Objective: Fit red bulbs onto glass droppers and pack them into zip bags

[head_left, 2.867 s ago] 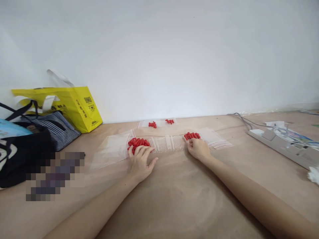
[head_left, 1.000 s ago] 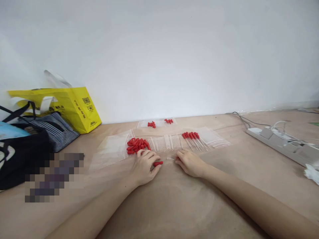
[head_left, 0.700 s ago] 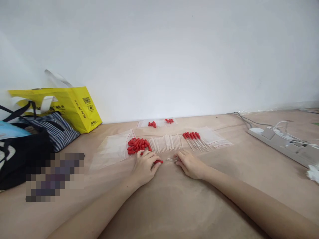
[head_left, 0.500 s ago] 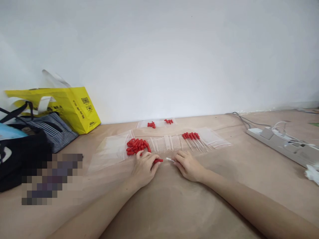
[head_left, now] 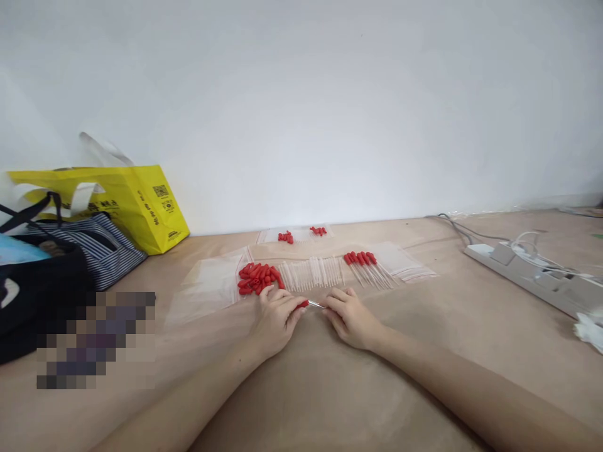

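Observation:
My left hand (head_left: 276,319) pinches a red rubber bulb (head_left: 302,304), its open end facing right. Between the fingers of my right hand (head_left: 352,319) is a thin clear dropper tube (head_left: 315,304), whose left end meets the bulb; whether it sits inside cannot be made out. Just beyond my left hand lies a heap of loose red bulbs (head_left: 258,276). A row of bare clear tubes (head_left: 313,273) is spread beyond both hands. To its right, several droppers (head_left: 370,270) lie side by side, each with a red bulb on its far end.
Clear plastic bags (head_left: 207,282) lie under and beside the parts. Smaller red pieces (head_left: 285,237) rest on another bag near the wall. A yellow bag (head_left: 160,213) and a striped pouch (head_left: 110,242) stand left. A white power strip (head_left: 532,273) with cables is at right.
My hands have come closer together. The gap between the bulb and the tube has closed, and the tube's end now touches the bulb.

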Tool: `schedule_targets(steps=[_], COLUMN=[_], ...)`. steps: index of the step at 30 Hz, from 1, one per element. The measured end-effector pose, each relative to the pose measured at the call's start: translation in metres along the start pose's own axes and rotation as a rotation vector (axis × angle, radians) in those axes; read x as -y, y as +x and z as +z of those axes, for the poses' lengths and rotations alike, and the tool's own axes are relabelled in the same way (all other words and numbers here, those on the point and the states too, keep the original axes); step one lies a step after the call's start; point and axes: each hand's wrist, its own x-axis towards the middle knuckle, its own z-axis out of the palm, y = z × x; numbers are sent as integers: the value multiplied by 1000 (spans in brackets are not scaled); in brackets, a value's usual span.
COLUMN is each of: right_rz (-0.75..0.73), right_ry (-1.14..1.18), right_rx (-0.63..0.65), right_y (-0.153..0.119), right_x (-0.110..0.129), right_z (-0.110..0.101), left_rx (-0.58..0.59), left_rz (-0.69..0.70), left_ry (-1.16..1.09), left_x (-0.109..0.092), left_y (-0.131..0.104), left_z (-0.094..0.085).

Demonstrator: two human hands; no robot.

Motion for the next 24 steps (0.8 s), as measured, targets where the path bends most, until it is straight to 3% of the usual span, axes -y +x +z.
schedule_targets(steps=[6,14,24], right_rz=[-79,-202,-226], right_ry=[45,-173,-157], right_rx=[-53,-57,-66], right_y=[0,2,3], right_x=[-3,-7,-3], right_z=[1,-4,-2], left_rx=[-24,1,-4], left_rz=[-18,30,54], left_ry=[-28,0,7], left_x=[-3,-9,-15], left_y=[0,0,1], left_z=[-1,-6,-5])
